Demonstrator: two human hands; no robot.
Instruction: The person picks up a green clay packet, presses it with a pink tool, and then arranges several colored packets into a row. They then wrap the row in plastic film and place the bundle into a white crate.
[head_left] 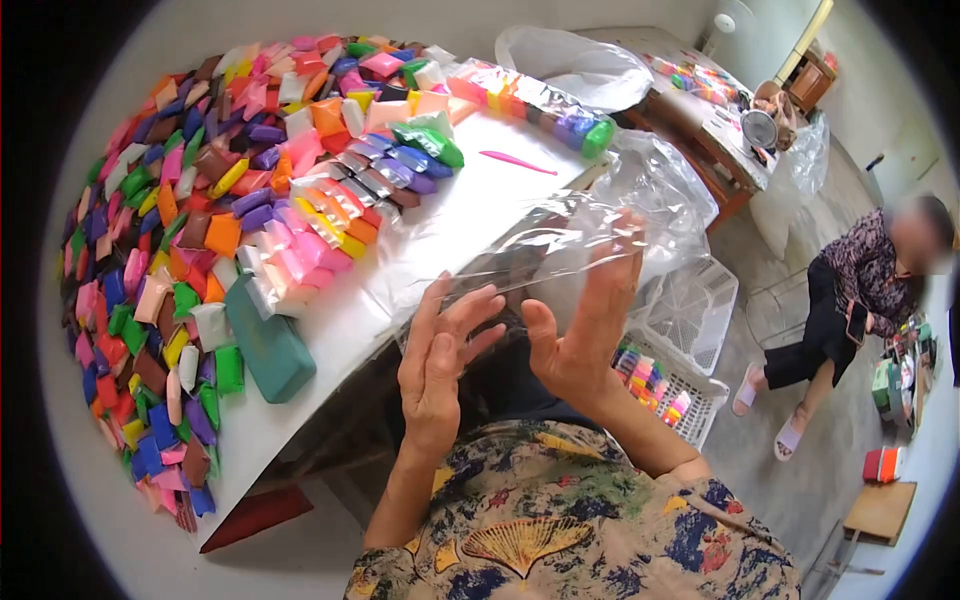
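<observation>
A clear plastic bag (535, 235) is spread between my two hands above the table's front edge. My left hand (440, 355) is raised on the bag's left side, its fingers apart and touching or just beside the film. On the right, my right hand (590, 310) is upright with thumb and fingers apart, its fingers behind or inside the clear film; which of the two I cannot tell. Beyond the bag, a pink plastic tool (517, 162) lies on the white table (400, 250). Rows of small wrapped packets (330, 205) lie left of the hands.
A large heap of colourful packets (150, 250) covers the table's left, with a teal case (268, 345) beside it. A filled clear tube (535, 108) lies at the back. White baskets (690, 320) stand on the right, below table height. Farther right sits a person (860, 270).
</observation>
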